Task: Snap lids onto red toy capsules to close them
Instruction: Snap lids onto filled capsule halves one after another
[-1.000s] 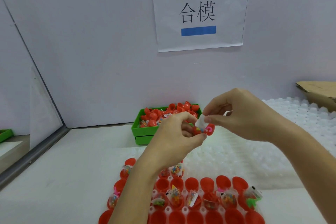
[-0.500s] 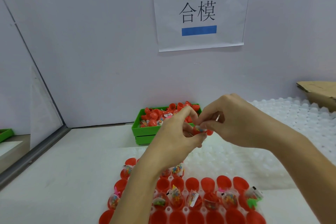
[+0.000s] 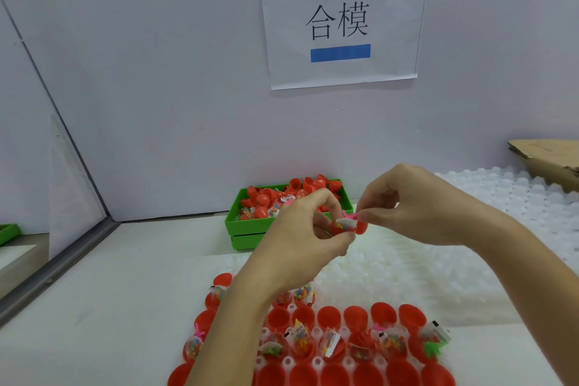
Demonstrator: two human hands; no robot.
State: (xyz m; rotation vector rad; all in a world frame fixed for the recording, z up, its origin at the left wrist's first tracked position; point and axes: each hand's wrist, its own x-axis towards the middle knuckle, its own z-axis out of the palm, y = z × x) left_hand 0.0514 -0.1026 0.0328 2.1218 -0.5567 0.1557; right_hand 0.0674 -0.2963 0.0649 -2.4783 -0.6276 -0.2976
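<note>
I see my left hand (image 3: 308,236) curled round a red capsule (image 3: 346,226), holding it up between thumb and fingertips above the table. My right hand (image 3: 404,200) pinches at the capsule's top, thumb and forefinger pressed together on a white slip and a pink toy poking out. Just beyond my fingers sits a green bin (image 3: 250,222) heaped with red shells. Below my wrists lies a tray (image 3: 316,362) of open red halves, some filled with candy packets.
</note>
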